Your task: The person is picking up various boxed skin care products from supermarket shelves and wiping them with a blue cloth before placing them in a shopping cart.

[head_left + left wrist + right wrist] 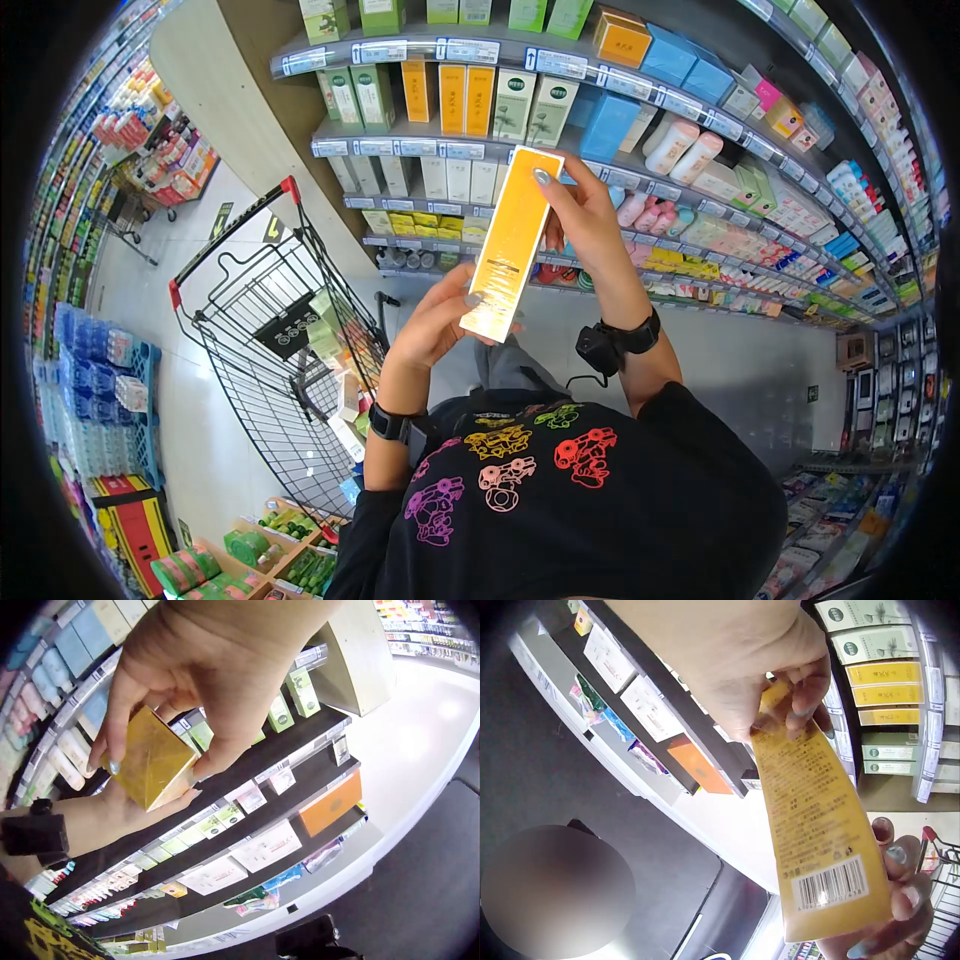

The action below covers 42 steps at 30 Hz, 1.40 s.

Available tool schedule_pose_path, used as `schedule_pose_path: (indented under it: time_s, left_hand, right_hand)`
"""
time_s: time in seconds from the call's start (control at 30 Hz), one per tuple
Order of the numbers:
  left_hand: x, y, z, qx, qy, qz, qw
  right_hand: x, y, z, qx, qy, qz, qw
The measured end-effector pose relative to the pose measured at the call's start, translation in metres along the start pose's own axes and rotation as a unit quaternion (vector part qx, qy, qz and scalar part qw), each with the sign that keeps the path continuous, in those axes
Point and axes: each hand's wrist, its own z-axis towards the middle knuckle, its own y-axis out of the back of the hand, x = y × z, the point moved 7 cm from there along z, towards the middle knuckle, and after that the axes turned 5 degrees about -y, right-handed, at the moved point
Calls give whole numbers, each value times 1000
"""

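Observation:
A long yellow-orange box (515, 245) with pale edges is held up at a slant in front of my body. My left hand (432, 318) grips its lower end, thumb on the front face. At the upper end, my right hand (588, 212) pinches it between thumb and fingers. The left wrist view looks onto the box's gold end (154, 761), with fingers of the left hand (199, 682) around it. Small print and a barcode (830, 883) cover the back in the right wrist view, where the right hand (787, 682) holds the narrow end.
Shelves (430, 50) of boxed and bottled goods curve ahead and to the right; similar yellow boxes (466, 98) stand there. A wire shopping cart (285, 335) with several boxes is at my left. Blue-wrapped bottle packs (100, 340) and produce crates (290, 550) sit further left.

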Motion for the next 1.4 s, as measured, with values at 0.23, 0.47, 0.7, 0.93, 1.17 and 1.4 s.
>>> schedule_pose_path:
  time_s: [0.23,0.47,0.7,0.93,1.17,1.4]
  left_hand:
    - [15,8,29,-24,25,-120,992]
    - [23,20,52,-44,64,-191,979]
    - [34,29,60,-53,110,-202,972]
    - [59,40,44,-60,129,-244,959]
    - [62,35,34,-64,147,-313,936]
    - [61,39,29,-107,161,-317,928]
  right_hand:
    - [-9,-12,40,21,-7,-62,998]
    - [1,-17,64,9,62,-283,957]
    - [-4,-16,76,-19,62,-432,900]
    - [-22,-28,70,-4,41,-529,847]
    - [-32,-27,58,-12,19,-541,841]
    - [-34,-24,48,-51,68,-381,921]
